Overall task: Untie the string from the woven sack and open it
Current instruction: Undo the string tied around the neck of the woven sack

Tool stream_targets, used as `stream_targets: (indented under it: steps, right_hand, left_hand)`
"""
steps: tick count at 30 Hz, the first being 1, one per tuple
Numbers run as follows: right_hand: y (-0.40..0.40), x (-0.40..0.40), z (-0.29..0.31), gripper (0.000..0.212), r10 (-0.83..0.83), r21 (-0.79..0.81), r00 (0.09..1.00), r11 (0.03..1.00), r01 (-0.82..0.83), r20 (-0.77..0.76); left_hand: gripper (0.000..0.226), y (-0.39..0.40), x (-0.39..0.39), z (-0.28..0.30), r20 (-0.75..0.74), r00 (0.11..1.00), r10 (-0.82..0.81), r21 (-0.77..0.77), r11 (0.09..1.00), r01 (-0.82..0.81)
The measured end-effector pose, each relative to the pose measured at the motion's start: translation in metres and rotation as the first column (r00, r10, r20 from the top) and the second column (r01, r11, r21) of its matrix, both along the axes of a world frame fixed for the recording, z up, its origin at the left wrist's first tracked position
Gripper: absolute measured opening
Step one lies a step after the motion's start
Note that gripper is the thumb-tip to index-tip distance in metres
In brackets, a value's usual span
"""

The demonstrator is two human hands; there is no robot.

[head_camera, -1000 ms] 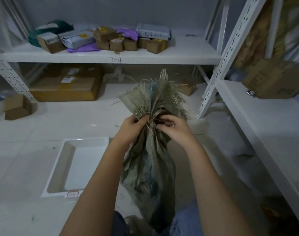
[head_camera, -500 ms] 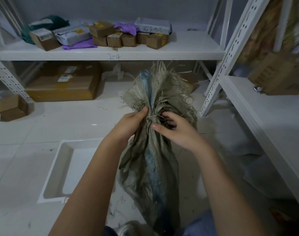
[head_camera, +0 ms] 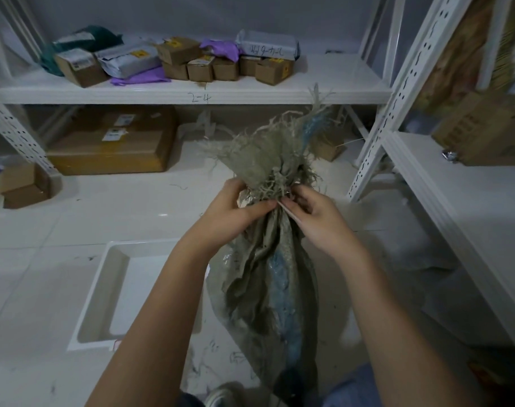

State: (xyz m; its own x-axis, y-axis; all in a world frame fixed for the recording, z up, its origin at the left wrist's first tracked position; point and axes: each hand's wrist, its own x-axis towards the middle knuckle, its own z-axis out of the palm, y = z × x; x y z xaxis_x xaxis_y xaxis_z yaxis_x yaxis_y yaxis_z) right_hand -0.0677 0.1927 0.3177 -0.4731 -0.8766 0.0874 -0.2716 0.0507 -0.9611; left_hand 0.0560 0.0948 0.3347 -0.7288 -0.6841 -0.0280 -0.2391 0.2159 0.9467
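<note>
The woven sack (head_camera: 268, 277) hangs upright over the tiled floor (head_camera: 74, 230), its neck cinched tight and its frayed mouth (head_camera: 268, 148) fanning out above the tie. The left hand (head_camera: 232, 214) grips the neck from one side, thumb pressed on the gather. The right hand (head_camera: 312, 214) pinches at the knot of the string (head_camera: 279, 193) with narrowed fingertips. By the look of it the knot is not yet loose, so untying is under way and opening the mouth remains. A white tray (head_camera: 103, 292) lies on the floor nearby.
</note>
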Motion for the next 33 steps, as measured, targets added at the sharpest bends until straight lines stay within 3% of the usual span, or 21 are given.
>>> stream_targets:
  steps: [4, 11, 15, 17, 22, 25, 31, 33]
  right_hand:
    - [-0.002, 0.001, 0.002, 0.019, 0.014, -0.037, 0.999, 0.999, -0.012, 0.036]
    - [-0.002, 0.002, 0.002, 0.011, -0.048, 0.052, 0.998, 0.998, 0.046, 0.046]
    - [0.002, 0.0, 0.0, 0.06, 0.131, 0.167, 0.988, 0.975, -0.144, 0.085]
    - [0.002, 0.003, -0.001, 0.071, 0.156, 0.146, 0.979, 0.974, -0.175, 0.13]
    - [0.0, -0.002, -0.002, 0.04, 0.09, 0.097, 0.986, 0.99, -0.104, 0.144]
    - [0.0, -0.004, -0.003, 0.029, 0.085, 0.086, 0.989, 0.992, -0.096, 0.123]
    - [0.002, -0.007, 0.0, 0.035, 0.103, -0.018, 0.979, 0.995, -0.102, 0.175]
    - [0.003, -0.006, 0.002, 0.035, 0.119, -0.001, 0.981, 0.993, -0.12, 0.154]
  left_hand:
    - [0.036, 0.002, 0.003, -0.001, -0.066, 0.994, -0.088, 0.0, 0.996, 0.089]
    - [0.026, -0.003, -0.001, -0.013, 0.046, 0.993, 0.108, -0.166, 0.981, -0.099]
    - [0.034, -0.003, -0.009, -0.015, -0.042, 0.959, 0.28, -0.119, 0.952, -0.283]
    - [0.031, 0.0, -0.013, -0.013, -0.062, 0.945, 0.322, -0.116, 0.938, -0.327]
    - [0.038, 0.011, -0.019, -0.006, -0.091, 0.945, 0.314, -0.106, 0.941, -0.322]
    - [0.03, 0.012, -0.022, -0.003, -0.123, 0.94, 0.319, -0.121, 0.935, -0.333]
    - [0.015, 0.014, -0.026, 0.003, -0.22, 0.918, 0.329, 0.044, 0.944, -0.328]
    - [0.016, 0.01, -0.028, 0.002, -0.226, 0.892, 0.391, 0.2, 0.915, -0.351]
